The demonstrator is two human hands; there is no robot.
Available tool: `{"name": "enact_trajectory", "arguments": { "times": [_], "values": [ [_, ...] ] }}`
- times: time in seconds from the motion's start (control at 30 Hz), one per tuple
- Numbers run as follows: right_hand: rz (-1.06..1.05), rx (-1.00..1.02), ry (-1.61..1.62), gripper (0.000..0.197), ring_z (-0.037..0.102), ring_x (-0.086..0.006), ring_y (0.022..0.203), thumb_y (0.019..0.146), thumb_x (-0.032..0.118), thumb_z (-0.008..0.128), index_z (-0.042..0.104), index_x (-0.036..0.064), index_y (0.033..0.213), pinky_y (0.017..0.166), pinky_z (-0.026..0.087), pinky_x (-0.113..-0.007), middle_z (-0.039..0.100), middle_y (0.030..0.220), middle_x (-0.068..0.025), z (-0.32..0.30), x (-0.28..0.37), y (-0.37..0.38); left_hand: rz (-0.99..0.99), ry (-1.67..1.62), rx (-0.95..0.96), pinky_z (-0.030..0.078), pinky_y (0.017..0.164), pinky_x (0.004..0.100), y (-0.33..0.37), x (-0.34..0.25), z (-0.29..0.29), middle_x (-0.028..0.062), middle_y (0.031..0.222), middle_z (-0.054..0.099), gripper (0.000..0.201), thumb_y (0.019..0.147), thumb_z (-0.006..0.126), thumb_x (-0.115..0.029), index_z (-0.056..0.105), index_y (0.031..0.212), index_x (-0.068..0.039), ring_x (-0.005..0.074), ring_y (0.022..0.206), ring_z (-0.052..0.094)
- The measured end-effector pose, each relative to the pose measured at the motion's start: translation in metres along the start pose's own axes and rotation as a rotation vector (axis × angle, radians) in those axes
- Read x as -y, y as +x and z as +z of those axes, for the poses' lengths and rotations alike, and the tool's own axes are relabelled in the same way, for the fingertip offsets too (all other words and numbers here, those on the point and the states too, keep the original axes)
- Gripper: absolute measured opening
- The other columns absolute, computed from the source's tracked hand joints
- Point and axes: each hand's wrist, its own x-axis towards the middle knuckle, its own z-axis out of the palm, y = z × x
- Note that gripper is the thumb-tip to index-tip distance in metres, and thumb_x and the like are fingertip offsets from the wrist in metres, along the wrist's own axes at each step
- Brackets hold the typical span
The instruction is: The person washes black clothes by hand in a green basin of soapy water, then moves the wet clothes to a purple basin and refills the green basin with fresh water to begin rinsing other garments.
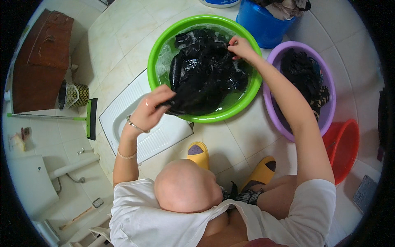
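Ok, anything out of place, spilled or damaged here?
One oddity: the green basin of dark wet clothes overlaps the squat toilet in this view, a strange spot for clothes; whether they touch is hidden. No spill or damage stands out.

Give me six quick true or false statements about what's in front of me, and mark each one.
1. The left hand holds black clothing at the green basin. True.
2. The right hand is empty and away from the clothing. False: its fingers are on the clothing.
3. The purple basin is right of the green basin. True.
4. The slippers are blue. False: the slippers are yellow.
5. A red bucket stands beside the purple basin. True.
6. The green basin is dry. False: it holds foamy water.
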Motion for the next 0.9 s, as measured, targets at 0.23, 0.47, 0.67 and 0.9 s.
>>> {"name": "enact_trajectory", "arguments": {
  "times": [0.23,0.47,0.67,0.9],
  "values": [
    [0.034,0.064,-0.153,0.018,0.044,-0.0072,0.055,0.069,0.018,0.057,0.043,0.0088,0.074,0.044,0.038,-0.02,0.043,0.062,0.0013,-0.072,0.064,-0.027,-0.17,0.22,-0.513,0.041,0.07,0.0304,0.003,0.066,-0.004,0.0165,0.084,0.054,0.022,0.073,0.047,0.003,0.051,0.094,0.002,0.03,0.076,0.052],
    [-0.067,0.272,-0.339,0.059,0.042,-0.0084,0.049,0.068,0.034,0.065,0.038,0.0075,0.113,0.042,0.038,-0.021,0.042,0.065,-0.0006,-0.055,0.08,-0.042,-0.064,0.573,-0.402,0.041,0.079,0.0383,0.058,0.096,0.029,0.0248,0.116,0.039,0.036,0.07,0.046,0.002,0.045,0.105,-0.004,0.0382,0.089,0.049],
    [0.117,0.428,-0.44,0.077,0.053,-0.0203,0.049,0.074,0.042,0.056,0.012,0.0087,0.128,0.036,0.044,-0.03,0.053,0.087,-0.0195,0.02,0.019,-0.046,-0.492,0.667,0.291,0.04,0.084,0.0398,0.112,0.099,0.093,0.0317,0.128,0.012,0.044,0.073,0.049,-0.008,0.041,0.113,-0.023,0.0455,0.095,0.046],
    [-0.012,0.496,-0.83,0.065,0.051,-0.0338,0.094,0.076,0.025,0.053,0.019,0.0054,0.128,0.08,0.041,-0.04,0.052,0.1,-0.0226,0.072,-0.028,-0.02,-0.466,0.769,0.598,0.038,0.086,0.0388,0.135,0.16,0.118,0.0256,0.123,0.032,0.055,0.076,0.048,-0.01,0.029,0.126,-0.023,0.0373,0.109,0.039]
  ]
}}
